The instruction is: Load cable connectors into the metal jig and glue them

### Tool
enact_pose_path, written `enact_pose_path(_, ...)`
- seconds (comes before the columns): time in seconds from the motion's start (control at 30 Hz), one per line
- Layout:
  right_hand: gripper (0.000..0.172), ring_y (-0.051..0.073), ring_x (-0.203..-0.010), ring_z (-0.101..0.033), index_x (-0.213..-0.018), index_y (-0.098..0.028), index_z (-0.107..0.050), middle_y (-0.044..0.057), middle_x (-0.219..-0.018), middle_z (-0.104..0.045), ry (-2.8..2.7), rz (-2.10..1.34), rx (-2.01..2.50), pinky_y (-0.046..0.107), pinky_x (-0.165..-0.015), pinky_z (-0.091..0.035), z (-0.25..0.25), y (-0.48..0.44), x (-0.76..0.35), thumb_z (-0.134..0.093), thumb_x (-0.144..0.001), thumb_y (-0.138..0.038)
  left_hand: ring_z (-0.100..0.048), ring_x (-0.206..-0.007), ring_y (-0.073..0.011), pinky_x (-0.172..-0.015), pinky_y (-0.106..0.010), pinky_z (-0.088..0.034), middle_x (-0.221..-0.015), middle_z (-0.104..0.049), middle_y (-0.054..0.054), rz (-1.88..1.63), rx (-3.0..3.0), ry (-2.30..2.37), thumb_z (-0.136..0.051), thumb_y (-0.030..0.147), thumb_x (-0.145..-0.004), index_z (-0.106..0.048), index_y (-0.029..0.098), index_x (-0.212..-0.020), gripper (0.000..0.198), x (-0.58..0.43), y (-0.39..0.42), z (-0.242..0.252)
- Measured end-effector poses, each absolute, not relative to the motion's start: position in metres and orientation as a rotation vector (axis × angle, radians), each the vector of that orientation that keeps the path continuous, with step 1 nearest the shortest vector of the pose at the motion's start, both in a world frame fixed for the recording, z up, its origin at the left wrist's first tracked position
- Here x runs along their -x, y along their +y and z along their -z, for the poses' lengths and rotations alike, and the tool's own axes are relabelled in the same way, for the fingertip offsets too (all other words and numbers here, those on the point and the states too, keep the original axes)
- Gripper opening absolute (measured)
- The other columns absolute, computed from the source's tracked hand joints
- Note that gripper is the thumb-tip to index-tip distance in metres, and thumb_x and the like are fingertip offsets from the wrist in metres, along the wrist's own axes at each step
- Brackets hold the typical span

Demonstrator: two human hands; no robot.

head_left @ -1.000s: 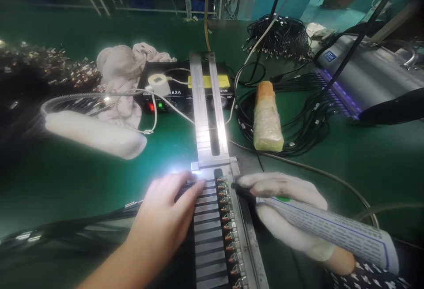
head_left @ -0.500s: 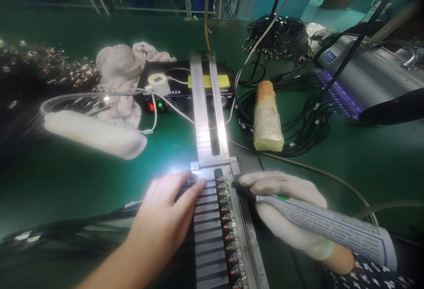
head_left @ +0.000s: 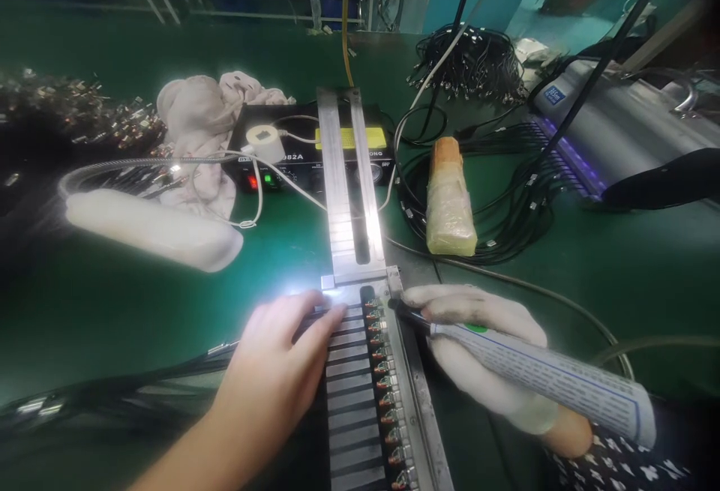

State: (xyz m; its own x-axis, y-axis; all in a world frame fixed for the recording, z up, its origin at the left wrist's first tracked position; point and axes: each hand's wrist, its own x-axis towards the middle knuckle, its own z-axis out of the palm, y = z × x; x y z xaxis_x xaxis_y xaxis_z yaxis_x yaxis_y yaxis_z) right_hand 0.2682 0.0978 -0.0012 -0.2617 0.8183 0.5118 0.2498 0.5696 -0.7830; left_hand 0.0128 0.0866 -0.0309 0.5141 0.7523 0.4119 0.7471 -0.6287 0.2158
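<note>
Your gloved right hand [head_left: 478,356] gripped the paper-wrapped soldering pen [head_left: 540,375], tip at the topmost connector in the long metal jig [head_left: 374,371]; your left hand [head_left: 281,363], fingers flat and open, pressed the black cables [head_left: 112,393]. The remaining connectors below looked untouched.

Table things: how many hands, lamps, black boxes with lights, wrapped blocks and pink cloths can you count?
Hands: 2, left hand and gloved right hand
Lamps: 1, lamp
Black boxes with lights: 1, black box
Wrapped blocks: 1, wrapped block
Pink cloths: 1, pink cloth
Total: 6
</note>
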Motion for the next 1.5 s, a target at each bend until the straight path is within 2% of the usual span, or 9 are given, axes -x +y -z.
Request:
enact_pose_path(0.33,0.025,0.022,-0.097,-0.074,-0.099,-0.02,-0.069,0.007,-0.109,-0.075,-1.81,-0.734,0.902,0.032,-0.087,-0.062,0.004,0.095,-0.27,-0.074,-0.076,-0.011,-0.055,-0.093,-0.0247,-0.073,-0.037,-0.044,-0.113,-0.058,-0.014,-0.753,-2.713,1.346,-0.048,0.008,-0.095,-0.061,0.012,-0.119,0.027,-0.012,0.087,0.031)
enact_pose_path(0.63,0.024,0.024,-0.093,-0.075,-0.099,-0.021,-0.069,0.009,-0.106,-0.076,-1.82,-0.712,0.887,0.036,-0.083,-0.063,0.002,0.096,-0.269,-0.073,-0.077,-0.012,-0.055,-0.095,-0.0255,-0.074,-0.038,-0.045,-0.115,-0.058,-0.014,-0.754,-2.707,1.351,-0.048,0.008,-0.095,-0.059,0.014,-0.121,0.029,-0.012,0.087,0.033)
enact_pose_path(0.87,0.023,0.022,-0.091,-0.075,-0.096,-0.018,-0.07,0.009,-0.102,-0.077,-1.783,-0.743,0.87,0.032,-0.082,-0.063,0.001,0.096,-0.268,-0.073,-0.075,-0.008,-0.056,-0.093,-0.0258,-0.071,-0.038,-0.046,-0.114,-0.058,-0.015,-0.72,-2.72,1.325,-0.05,0.006,-0.093,-0.059,0.012,-0.12,0.029,-0.012,0.088,0.028)
enact_pose_path(1.5,0.024,0.025,-0.09,-0.075,-0.099,-0.02,-0.07,0.011,-0.104,-0.077,-1.813,-0.687,0.86,0.037,-0.076,-0.065,-0.007,0.093,-0.271,-0.07,-0.077,-0.01,-0.056,-0.092,-0.025,-0.07,-0.038,-0.046,-0.112,-0.058,-0.016,-0.753,-2.726,1.308,-0.049,0.006,-0.094,-0.059,0.011,-0.12,0.028,-0.013,0.089,0.028)
